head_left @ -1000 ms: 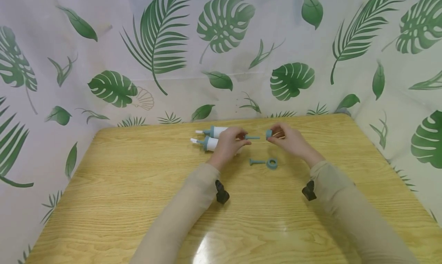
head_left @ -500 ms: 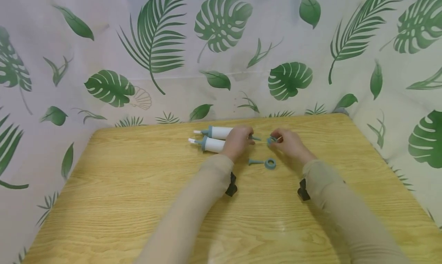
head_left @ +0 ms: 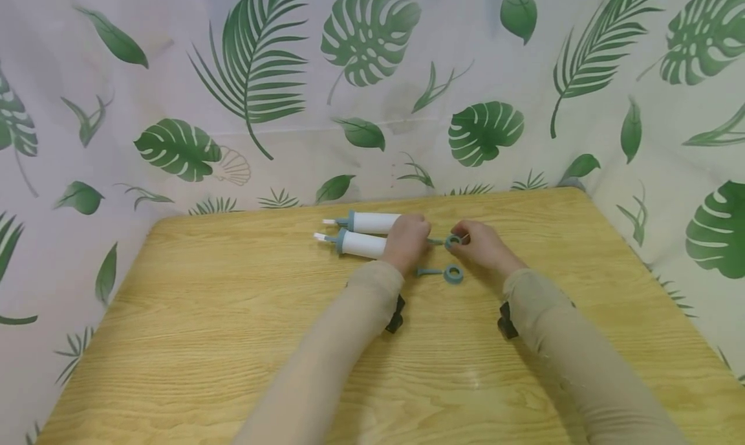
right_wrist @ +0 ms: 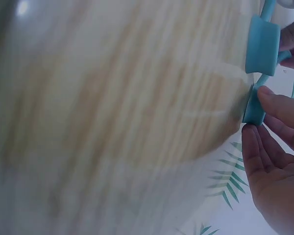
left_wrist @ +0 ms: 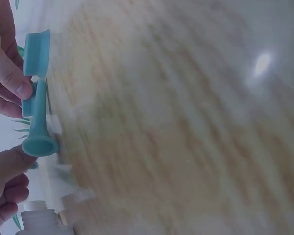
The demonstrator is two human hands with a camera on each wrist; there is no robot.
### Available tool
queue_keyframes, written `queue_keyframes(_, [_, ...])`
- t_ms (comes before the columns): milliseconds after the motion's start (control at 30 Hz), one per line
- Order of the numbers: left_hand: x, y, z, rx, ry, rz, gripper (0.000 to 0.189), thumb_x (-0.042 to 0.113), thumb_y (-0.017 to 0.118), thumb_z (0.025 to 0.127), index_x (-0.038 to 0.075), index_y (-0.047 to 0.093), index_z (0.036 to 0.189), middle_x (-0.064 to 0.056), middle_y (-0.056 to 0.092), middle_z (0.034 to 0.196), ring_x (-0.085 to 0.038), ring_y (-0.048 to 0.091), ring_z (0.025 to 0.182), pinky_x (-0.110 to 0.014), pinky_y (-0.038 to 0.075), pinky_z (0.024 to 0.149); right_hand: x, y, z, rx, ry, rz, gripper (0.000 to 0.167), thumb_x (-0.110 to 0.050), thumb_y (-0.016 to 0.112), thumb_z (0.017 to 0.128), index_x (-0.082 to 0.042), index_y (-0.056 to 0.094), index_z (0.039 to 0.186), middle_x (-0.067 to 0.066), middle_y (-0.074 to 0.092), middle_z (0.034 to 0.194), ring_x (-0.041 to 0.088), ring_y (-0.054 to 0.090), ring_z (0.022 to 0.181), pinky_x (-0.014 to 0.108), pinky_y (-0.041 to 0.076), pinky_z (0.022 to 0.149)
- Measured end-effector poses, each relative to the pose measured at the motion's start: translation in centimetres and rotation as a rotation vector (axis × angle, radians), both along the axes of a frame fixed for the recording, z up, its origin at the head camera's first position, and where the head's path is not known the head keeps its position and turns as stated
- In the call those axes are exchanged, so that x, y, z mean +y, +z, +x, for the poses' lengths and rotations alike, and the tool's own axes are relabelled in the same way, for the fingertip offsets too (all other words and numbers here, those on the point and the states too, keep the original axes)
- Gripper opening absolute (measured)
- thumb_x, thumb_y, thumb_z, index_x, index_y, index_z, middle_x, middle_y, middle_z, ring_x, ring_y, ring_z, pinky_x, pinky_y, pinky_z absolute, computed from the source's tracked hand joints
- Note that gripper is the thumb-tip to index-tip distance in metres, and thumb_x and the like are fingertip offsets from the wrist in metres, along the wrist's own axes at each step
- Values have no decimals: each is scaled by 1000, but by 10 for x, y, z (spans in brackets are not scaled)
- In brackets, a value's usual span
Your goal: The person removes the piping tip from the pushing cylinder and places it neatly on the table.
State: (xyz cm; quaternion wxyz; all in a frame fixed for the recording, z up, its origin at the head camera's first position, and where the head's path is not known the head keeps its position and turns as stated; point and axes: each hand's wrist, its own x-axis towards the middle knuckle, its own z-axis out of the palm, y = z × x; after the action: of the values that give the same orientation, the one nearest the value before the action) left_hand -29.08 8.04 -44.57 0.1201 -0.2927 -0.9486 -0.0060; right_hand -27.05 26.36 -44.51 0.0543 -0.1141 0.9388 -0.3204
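Observation:
My left hand pinches a blue-green funnel-ended nozzle, its narrow stem pointing right toward my other hand. Between thumb and fingers of my right hand is a blue-green ring cap, low over the table. In the left wrist view a second nozzle, with a flared mouth, lies nearer the person, and beyond it a second ring cap. The right wrist view has the gripped ring cap at thumb and fingertips. Most of the left hand's nozzle is hidden by its fingers.
Two white cylinders with blue-green collars and white-tipped rods lie side by side left of the hands, partly behind the left hand. A threaded white neck shows in the left wrist view. A leaf-printed curtain borders the wooden table.
The left hand has moved right and lower with its nozzle. The right hand has come down toward the table, its ring cap turning to show its hole. The loose nozzle and ring cap stay put.

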Motion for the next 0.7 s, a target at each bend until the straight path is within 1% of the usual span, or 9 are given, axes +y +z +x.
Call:
queue_keyframes(133, [-1,-2,1,-24,35,-35,17,32,76,81,17,73,88,4,61,88,-12,56,83,-25,46,76,-2,-2,-1,-6,5,2,36,-10,65,90,8,55,120,26,59,115,38,58,103,48,48,87])
queue_keyframes(300, [-3,0,1,-41,53,-45,17,33,76,81,18,73,88,4,61,87,-12,57,82,-25,46,76,-3,-1,0,-21,11,-8,39,-10,65,89,8,53,122,26,57,118,39,57,105,49,48,89])
queue_keyframes(367, [-5,2,1,-34,49,-35,20,34,76,80,17,73,89,4,61,87,-12,57,82,-25,46,76,-3,1,2,-28,13,-11,41,-10,65,90,9,52,124,27,56,120,40,56,107,49,47,91])
queue_keyframes(467, [-12,8,3,-21,27,49,23,34,76,80,14,73,89,3,63,86,-12,59,81,-24,48,75,-3,8,8,-25,16,-4,44,-12,64,91,10,49,127,29,52,125,43,53,111,52,45,93])
queue_keyframes(533, [-21,14,6,3,4,135,25,33,77,79,11,73,91,2,65,87,-12,61,81,-24,50,75,-2,12,13,-10,19,10,46,-14,62,93,11,48,129,30,50,127,44,51,113,53,43,94])
queue_keyframes(600, [-32,20,11,14,-18,243,24,29,76,81,8,73,92,0,66,88,-14,62,82,-25,50,76,1,17,19,11,21,23,46,-16,61,94,11,48,130,31,49,128,45,49,113,54,42,94])
queue_keyframes(700, [-55,27,21,33,-31,363,22,24,75,83,5,73,96,-4,67,91,-17,63,85,-28,50,80,7,22,28,43,28,48,44,-16,59,96,11,49,129,31,49,128,45,49,113,55,42,94])
